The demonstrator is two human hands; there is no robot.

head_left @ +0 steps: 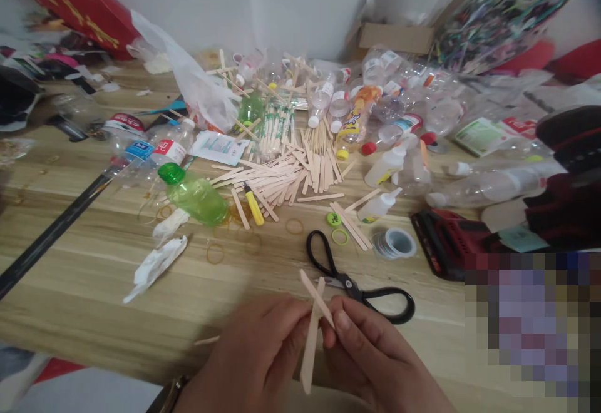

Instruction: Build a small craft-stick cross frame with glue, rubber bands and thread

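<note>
Two crossed wooden craft sticks [310,344] are held up near the table's front edge, overlapping in an X. My left hand [258,344] grips them from the left, its fingers closed around the crossing. On the other side my right hand [370,350] pinches the shorter stick's lower end between thumb and forefinger. Just beyond the hands lie black-handled scissors [348,285], blades pointing left and partly behind the sticks. Past them sits a heap of loose craft sticks [277,178], with a yellow-handled screwdriver [254,205] at its near side.
A green bottle [195,194] lies to the left, near crumpled white tissue [157,266]. Glue bottles [378,205], a spool of wire [397,243] and a red-black power tool [451,244] stand to the right. Several clear plastic bottles [493,181] crowd the back. A black rod [51,234] extends left.
</note>
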